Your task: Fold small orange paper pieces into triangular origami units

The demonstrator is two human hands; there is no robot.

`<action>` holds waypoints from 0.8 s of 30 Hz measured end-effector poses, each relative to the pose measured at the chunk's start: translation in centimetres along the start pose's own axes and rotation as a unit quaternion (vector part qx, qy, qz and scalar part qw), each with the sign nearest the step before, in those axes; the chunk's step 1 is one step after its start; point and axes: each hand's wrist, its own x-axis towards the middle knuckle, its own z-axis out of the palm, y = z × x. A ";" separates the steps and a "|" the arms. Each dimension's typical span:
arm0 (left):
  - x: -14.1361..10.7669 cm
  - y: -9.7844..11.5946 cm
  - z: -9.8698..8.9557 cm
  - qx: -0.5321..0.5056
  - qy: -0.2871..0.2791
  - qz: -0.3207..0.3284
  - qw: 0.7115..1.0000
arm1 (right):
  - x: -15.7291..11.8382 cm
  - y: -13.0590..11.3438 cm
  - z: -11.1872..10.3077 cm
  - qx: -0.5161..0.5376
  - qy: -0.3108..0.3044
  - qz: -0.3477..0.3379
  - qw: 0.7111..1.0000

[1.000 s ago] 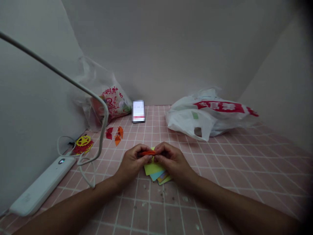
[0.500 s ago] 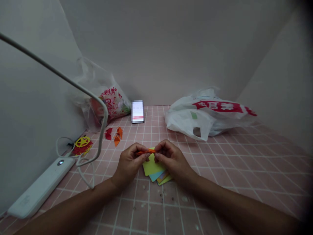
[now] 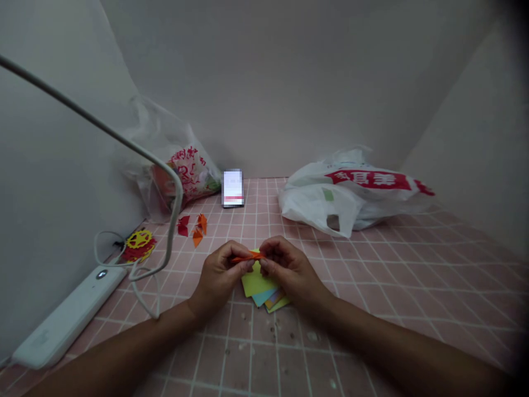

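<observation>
A small folded orange paper is pinched between both hands above the table. My left hand grips its left end between thumb and fingers. The right end is in the closed fingers of my right hand. Just below and behind the hands lies a fanned stack of coloured paper, yellow on top, with blue, orange and more yellow edges showing. My right hand covers part of the stack.
Orange and red folded papers lie left of my hands. Further left are yellow and red cut-outs, a white device and a cable. A phone stands between two plastic bags at the back.
The orange paper has tilted slightly between my fingertips, and a little more of its middle shows. Both hands have barely moved.
</observation>
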 end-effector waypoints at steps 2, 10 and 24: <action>0.0 0.0 0.0 -0.004 -0.003 -0.001 1.000 | -0.2 -0.1 -0.1 -0.053 0.004 -0.020 0.998; 0.0 -0.1 0.2 -0.031 -0.011 0.017 0.999 | -0.5 -0.3 -0.1 -0.145 0.026 -0.056 0.988; -0.3 0.3 0.0 -0.004 -0.031 -0.059 0.998 | -0.6 -0.6 -0.2 -0.276 0.008 -0.179 0.944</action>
